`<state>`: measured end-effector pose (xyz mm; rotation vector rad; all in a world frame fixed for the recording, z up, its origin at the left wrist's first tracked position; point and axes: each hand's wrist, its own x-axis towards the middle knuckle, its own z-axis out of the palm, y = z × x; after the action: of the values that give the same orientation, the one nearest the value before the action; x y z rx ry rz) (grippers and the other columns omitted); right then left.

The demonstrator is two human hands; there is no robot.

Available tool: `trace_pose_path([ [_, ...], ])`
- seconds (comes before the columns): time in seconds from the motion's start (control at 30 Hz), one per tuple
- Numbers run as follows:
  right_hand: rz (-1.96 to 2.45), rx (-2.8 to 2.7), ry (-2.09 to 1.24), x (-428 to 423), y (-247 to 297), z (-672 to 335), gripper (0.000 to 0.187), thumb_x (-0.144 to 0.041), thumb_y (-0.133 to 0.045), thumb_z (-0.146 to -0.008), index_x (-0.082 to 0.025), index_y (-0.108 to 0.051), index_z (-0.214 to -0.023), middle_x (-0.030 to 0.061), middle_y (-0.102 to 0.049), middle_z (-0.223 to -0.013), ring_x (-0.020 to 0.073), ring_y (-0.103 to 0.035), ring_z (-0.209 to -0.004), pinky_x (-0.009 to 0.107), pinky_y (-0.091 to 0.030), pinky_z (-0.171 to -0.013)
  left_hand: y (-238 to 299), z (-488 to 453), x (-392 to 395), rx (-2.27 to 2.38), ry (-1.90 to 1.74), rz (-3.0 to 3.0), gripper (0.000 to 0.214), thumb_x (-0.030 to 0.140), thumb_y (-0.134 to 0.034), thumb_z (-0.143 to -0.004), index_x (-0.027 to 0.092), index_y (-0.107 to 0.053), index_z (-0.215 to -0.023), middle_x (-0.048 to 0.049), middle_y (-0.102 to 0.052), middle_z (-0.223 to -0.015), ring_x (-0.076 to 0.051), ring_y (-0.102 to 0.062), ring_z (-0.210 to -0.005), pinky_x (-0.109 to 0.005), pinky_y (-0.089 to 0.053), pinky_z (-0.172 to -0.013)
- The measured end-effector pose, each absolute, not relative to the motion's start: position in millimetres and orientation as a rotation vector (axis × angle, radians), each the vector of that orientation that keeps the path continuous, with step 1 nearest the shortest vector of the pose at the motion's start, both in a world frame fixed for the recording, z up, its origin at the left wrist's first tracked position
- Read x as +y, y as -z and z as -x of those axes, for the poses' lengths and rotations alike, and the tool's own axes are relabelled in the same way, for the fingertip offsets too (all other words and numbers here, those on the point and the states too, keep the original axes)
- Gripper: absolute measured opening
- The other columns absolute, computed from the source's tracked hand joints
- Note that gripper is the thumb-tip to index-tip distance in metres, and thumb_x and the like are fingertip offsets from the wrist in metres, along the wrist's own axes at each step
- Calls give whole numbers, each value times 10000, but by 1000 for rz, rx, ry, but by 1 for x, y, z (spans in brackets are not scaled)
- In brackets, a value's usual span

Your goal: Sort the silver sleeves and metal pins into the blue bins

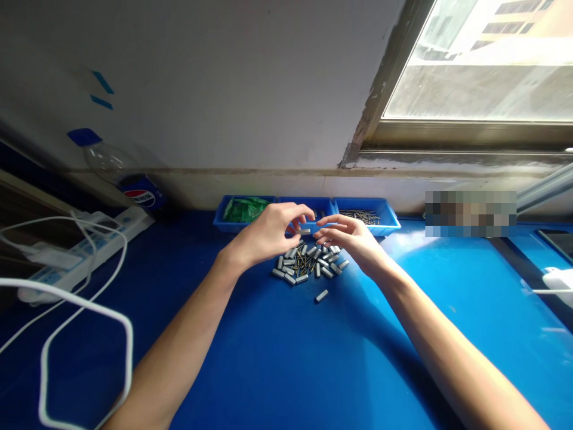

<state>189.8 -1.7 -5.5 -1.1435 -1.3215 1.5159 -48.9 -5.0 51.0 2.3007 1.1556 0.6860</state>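
Note:
My left hand [271,230] and my right hand [347,237] meet above a heap of small grey metal sleeves and thin dark pins [308,263] on the blue table. Between the fingertips of both hands is one small grey metal sleeve [303,230], held level. The left fingers pinch its left end. The right fingers curl at its right end, and I cannot make out whether they also hold a pin. One stray sleeve [321,295] lies alone in front of the heap.
Three blue trays stand at the wall: one with green parts [244,210], a middle one [322,208], one with dark pins [367,216]. A plastic bottle [129,179], a white power strip [85,248] and white cables [85,310] lie left. A white object [557,280] sits far right.

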Motion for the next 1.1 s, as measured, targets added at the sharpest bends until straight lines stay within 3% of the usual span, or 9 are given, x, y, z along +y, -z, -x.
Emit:
trace_pose_path([
  [0.13,1036,-1356,-1607,-5,7,-189,446,-451,-939,-838,-217,-827,-1202,95,-876,-1091,232,-820,-956,369,-633,-921,-42,45,-3,1080,-896,-2250,271,87,-680,-916,166,-761,-1162,-81,-807,-1126,-188,-786,-973,-273,-652,-895],
  [0.3,1037,-1284,-1575,-5,11,-186,416,-489,-963,-815,-208,-851,-1100,75,-864,-981,202,-781,-839,357,-619,-867,-34,43,1,1056,-896,-2222,245,109,-723,-920,169,-755,-1155,-74,-812,-1114,-189,-791,-969,-269,-650,-887],
  [0.43,1160,-1263,-1415,-2,12,-185,414,-466,-973,-755,-200,-845,-1045,64,-847,-885,223,-776,-808,373,-613,-833,-34,49,2,1247,-560,-2254,185,136,-780,-909,186,-789,-1087,-71,-835,-1061,-220,-798,-956,-276,-618,-871],
  [0.57,1187,-1204,-1296,0,8,-187,481,-479,-948,-756,-220,-823,-1141,97,-870,-1059,264,-818,-946,388,-634,-855,-32,51,0,1442,-74,-2309,181,82,-736,-921,219,-837,-983,-89,-845,-984,-261,-805,-911,-285,-536,-745],
  [0.63,1181,-1179,-1293,0,7,-187,476,-483,-938,-759,-230,-811,-1142,104,-868,-1123,262,-819,-953,388,-643,-848,-29,48,-1,1492,13,-2361,225,46,-704,-916,224,-839,-943,-102,-840,-956,-284,-806,-919,-298,-501,-717],
  [0.77,1204,-1161,-1297,0,4,-188,386,-455,-925,-751,-232,-807,-1044,88,-863,-1032,238,-797,-883,362,-631,-792,-23,41,-2,1566,69,-2454,254,18,-676,-899,223,-820,-940,-118,-829,-952,-305,-802,-937,-320,-490,-732],
  [0.97,1195,-1157,-1294,1,1,-188,293,-406,-895,-735,-231,-802,-950,56,-834,-914,205,-750,-799,337,-598,-748,-31,43,-4,1554,67,-2478,297,-15,-636,-848,205,-826,-910,-100,-813,-898,-269,-776,-841,-315,-450,-667],
  [1.1,1184,-1174,-1343,1,0,-188,275,-391,-885,-738,-219,-799,-935,54,-832,-878,188,-738,-762,320,-581,-733,-42,49,-3,1289,-267,-2391,226,36,-700,-820,190,-855,-881,-60,-805,-854,-204,-739,-768,-281,-491,-671],
])
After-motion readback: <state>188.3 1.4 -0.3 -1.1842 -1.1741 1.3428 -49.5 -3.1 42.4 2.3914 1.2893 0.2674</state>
